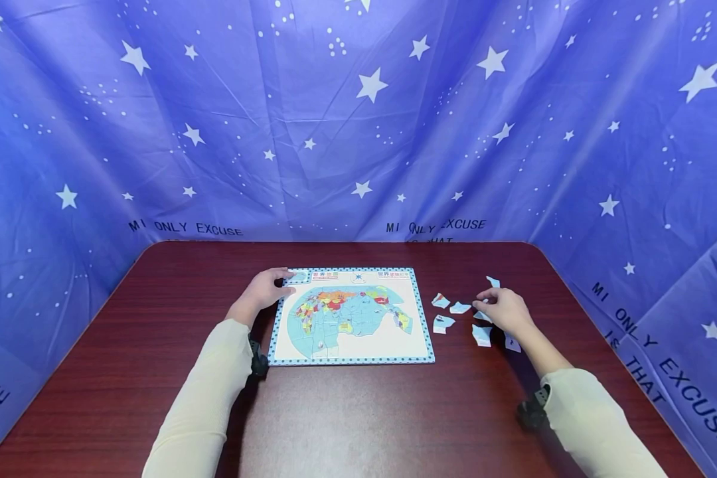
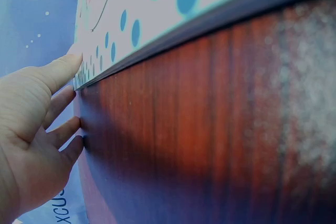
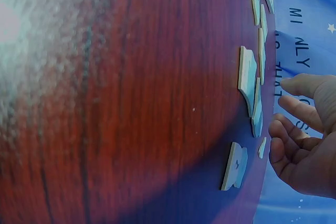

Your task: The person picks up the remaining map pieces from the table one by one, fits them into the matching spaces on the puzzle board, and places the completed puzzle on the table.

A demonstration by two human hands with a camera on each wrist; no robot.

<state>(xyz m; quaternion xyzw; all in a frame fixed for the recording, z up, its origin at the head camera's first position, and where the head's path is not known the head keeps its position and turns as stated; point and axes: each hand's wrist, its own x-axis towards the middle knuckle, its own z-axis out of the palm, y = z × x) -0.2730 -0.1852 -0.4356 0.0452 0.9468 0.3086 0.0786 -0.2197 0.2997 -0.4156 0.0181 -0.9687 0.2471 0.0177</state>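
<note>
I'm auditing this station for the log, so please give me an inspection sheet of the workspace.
Surface: glossy reddish-brown wood-grain table
Job's things: rectangular white map-puzzle board with blue-dotted border, partly filled; flat, pale-blue, irregular puzzle pieces loose to its right
Clutter: nothing seen
Grippers: bare left hand touching the board's far left corner; bare right hand over the puzzle pieces, grip unclear
Cables: nothing seen
Surroundings: blue fabric curtain printed with white stars and black lettering

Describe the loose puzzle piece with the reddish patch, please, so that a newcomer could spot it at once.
On the dark red table, find the world-map board; loose pieces lie right of it. Of the two nearest the board, take the reddish-patched piece, nearer the starry curtain. That patch sets it apart from its bluish-white neighbours.
</note>
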